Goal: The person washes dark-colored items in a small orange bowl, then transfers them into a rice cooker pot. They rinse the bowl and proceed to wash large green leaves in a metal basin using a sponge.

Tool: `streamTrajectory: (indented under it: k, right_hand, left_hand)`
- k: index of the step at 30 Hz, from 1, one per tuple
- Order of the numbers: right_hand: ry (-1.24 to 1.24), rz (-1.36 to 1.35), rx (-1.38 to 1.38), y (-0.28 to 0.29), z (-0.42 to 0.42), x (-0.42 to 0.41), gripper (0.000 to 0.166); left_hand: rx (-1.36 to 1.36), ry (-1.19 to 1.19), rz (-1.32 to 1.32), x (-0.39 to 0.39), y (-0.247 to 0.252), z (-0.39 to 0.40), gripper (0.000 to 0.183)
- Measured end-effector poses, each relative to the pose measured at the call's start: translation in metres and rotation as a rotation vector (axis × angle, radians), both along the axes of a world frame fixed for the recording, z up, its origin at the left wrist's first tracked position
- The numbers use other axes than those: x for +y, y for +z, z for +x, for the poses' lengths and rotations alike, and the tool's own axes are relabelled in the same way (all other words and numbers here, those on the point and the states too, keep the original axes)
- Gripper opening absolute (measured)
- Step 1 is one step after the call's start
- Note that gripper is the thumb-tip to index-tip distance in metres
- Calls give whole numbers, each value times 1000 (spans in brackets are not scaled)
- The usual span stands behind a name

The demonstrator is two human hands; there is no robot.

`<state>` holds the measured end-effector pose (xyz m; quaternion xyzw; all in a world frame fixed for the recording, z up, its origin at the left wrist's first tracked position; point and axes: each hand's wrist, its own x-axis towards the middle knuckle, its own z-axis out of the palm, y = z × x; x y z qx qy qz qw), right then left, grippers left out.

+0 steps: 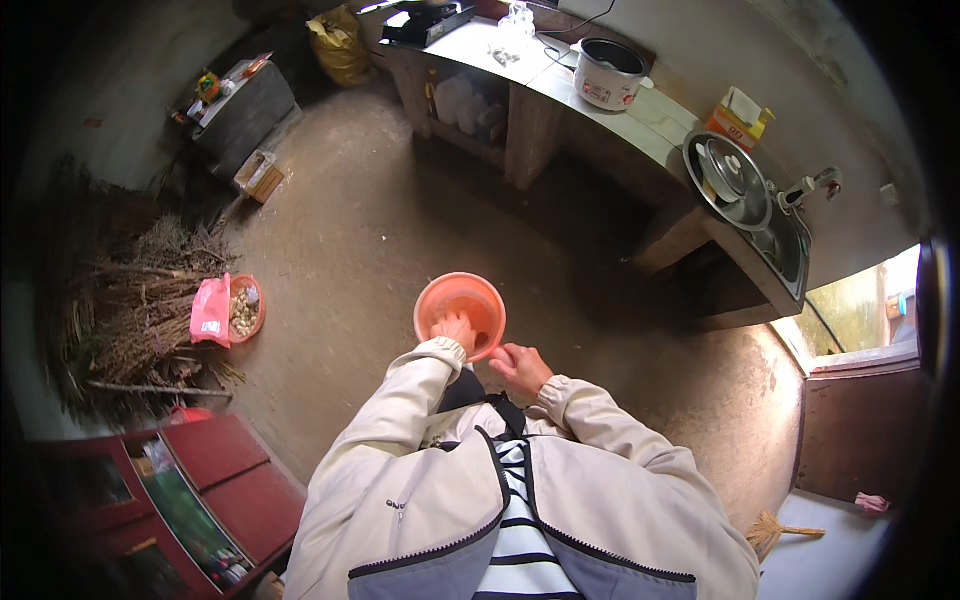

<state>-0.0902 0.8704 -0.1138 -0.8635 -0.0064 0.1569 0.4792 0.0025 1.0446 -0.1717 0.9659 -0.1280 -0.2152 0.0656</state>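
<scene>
An orange-pink plastic bucket is in front of my body, its opening towards the camera. My left hand reaches inside it, fingers pointing down towards the bottom; whether they hold anything is hidden. Beside the near right part of the rim, my right hand is closed, its fingers curled around what looks like the bucket's handle or edge. A dark round patch shows inside the bucket by my left fingers.
Bundled dry brushwood lies at the left by a basket. A red cabinet stands lower left. A counter holds a rice cooker and a steel basin; a cardboard box sits on the floor.
</scene>
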Motion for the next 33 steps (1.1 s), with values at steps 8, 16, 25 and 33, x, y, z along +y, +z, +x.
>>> streamTrajectory:
  k: [8, 16, 25, 33]
  right_hand:
    - [-104, 17, 16, -12, 174, 0, 36]
    - [-263, -3, -22, -4, 314, -16, 36]
    - [-324, 23, 50, 1, 434, -69, 37]
    - [-352, -52, -28, -7, 534, -152, 36]
  left_hand:
    - [91, -61, -146, -15, 18, 194, 50]
    - [-116, -202, -231, -61, 29, 353, 39]
    - [4, -372, -113, -143, 5, 488, 32]
    - [237, -414, -32, -215, -4, 595, 45]
